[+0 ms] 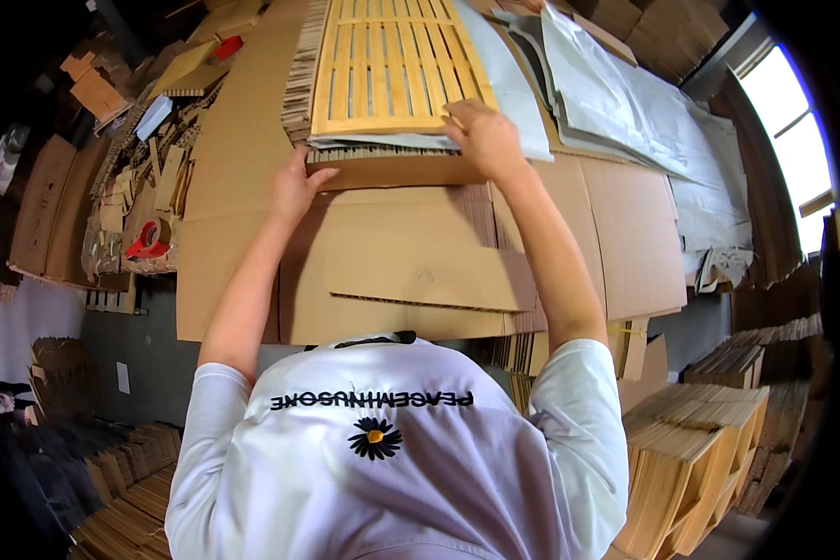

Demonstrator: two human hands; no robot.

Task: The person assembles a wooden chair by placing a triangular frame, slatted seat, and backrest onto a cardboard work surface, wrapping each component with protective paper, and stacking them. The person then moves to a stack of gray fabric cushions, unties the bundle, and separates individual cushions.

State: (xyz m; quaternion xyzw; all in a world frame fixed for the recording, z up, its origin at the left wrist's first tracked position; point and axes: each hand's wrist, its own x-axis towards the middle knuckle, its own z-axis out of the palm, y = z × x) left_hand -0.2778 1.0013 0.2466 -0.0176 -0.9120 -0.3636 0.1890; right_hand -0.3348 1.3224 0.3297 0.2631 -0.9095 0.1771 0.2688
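Note:
A slatted wooden panel [397, 70] lies in front of me over grey-white foam sheeting [518, 103], with layered corrugated cardboard strips [297, 89] along its left side. Its near right corner is in the grip of my right hand [483, 140], fingers on top and thumb at the near edge. My left hand [296, 187] is at the near left corner of the cardboard, thumb spread apart from the fingers, whose tips are partly hidden by the edge. Below the panel runs an upright cardboard wall [397, 172]. Nearer to me, a loose cardboard piece [429, 280] rests on the cardboard-covered table [625, 271].
More grey-white sheeting [625, 103] is heaped at the right. On the left, a red tape dispenser [149, 241] sits among cardboard scraps [112, 201]. Stacked wooden frames [681, 457] stand at the lower right, and cardboard stacks [131, 495] at the lower left.

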